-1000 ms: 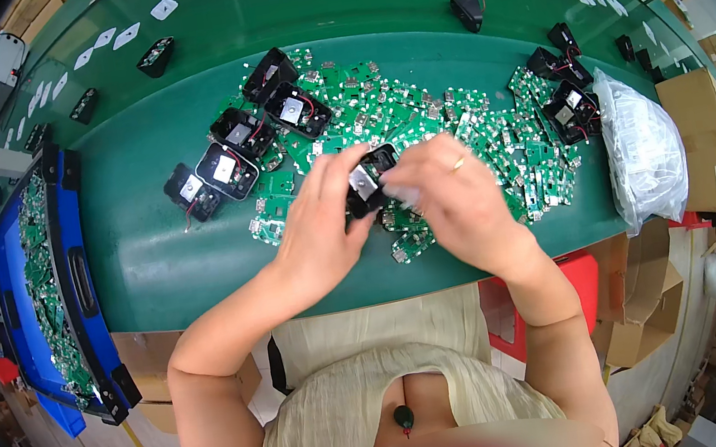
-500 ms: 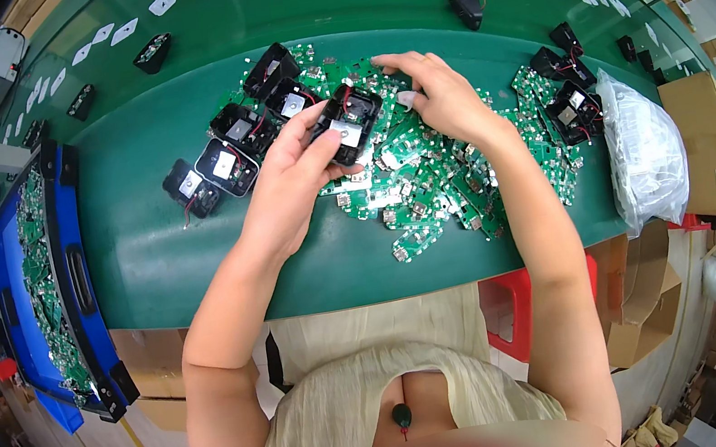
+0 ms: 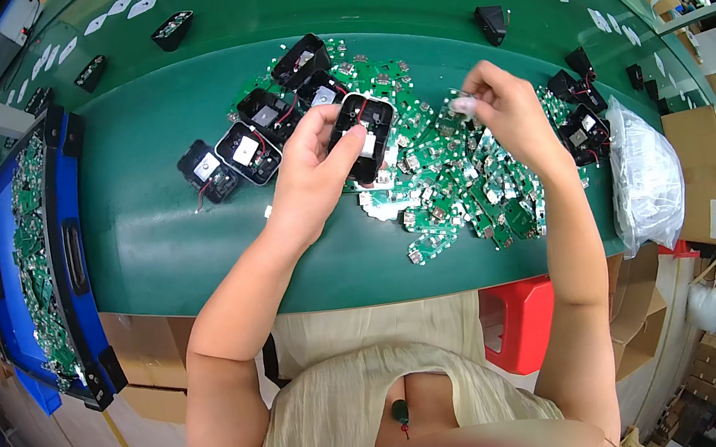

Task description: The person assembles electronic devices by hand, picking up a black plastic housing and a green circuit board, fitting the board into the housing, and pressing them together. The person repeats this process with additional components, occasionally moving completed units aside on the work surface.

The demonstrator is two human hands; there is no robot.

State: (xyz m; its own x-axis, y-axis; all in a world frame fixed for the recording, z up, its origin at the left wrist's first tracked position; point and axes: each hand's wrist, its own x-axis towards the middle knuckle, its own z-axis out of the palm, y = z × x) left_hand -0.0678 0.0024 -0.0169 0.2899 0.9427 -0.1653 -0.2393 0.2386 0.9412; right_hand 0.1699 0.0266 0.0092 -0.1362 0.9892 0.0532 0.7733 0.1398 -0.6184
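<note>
My left hand (image 3: 314,170) grips a black plastic casing (image 3: 375,116), its thumb pressed inside beside a pale rectangular block. A red wire shows in the casing's upper end. Over the heap of green circuit boards (image 3: 425,182) my right hand (image 3: 507,111) is pinched, thumb against fingers, with a whitish cover on one fingertip. Whatever lies between those fingertips is too small to make out. Left of the held casing sit several similar open black casings (image 3: 249,152) with pale blocks and red wires.
A blue tray with black edges (image 3: 75,263), filled with circuit boards, stands at the left. More black casings (image 3: 584,128) lie at the right, beside a clear plastic bag (image 3: 647,174) and a cardboard box (image 3: 701,175). Small casings and white pieces (image 3: 143,6) line the far green strip.
My right hand has moved right, away from the held casing, and its fingers have drawn together. My left hand still holds a casing, now turned more upright. The whole view has shifted slightly.
</note>
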